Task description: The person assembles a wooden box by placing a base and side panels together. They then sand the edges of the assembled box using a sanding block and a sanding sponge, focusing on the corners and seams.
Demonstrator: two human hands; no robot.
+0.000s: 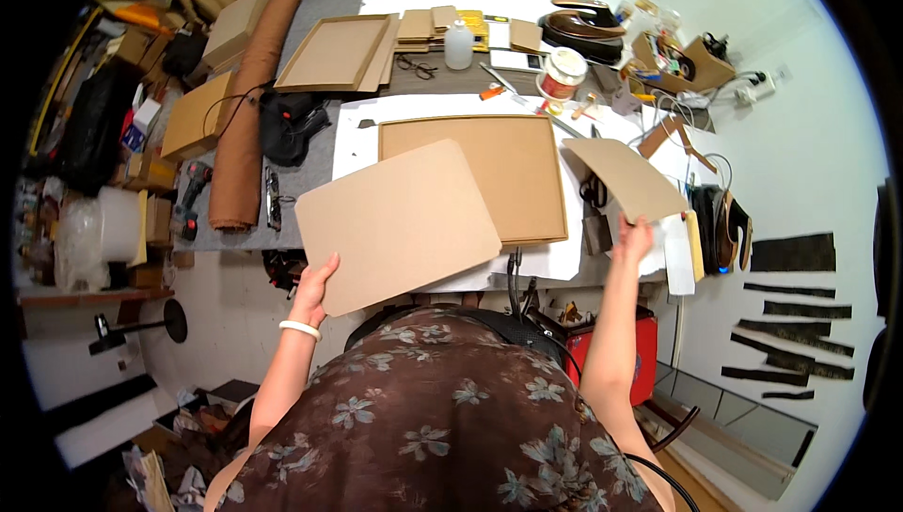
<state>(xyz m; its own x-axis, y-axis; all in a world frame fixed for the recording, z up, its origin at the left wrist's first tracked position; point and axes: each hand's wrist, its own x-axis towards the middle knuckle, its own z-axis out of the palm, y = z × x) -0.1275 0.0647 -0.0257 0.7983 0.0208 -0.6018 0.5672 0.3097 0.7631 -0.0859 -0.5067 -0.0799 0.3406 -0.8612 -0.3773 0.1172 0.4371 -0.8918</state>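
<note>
My left hand (314,292) grips the lower left corner of a large cardboard sheet (400,230) with rounded corners, thumb on top. That sheet is held up over the near part of the table and covers part of a shallow cardboard tray (527,178) with low raised edges. On the right, my right hand (636,237) pinches the near edge of a smaller cardboard piece (628,178), which is tilted and raised above the table's right side. Black-handled scissors (593,190) lie partly hidden beside that smaller piece.
White paper (357,150) covers the table's near part. Behind stand another cardboard tray (329,53), a plastic bottle (459,46), a white tub (563,75) and an iron (583,28). A brown fabric roll (246,136) lies left. A second iron (732,230) stands at the right edge.
</note>
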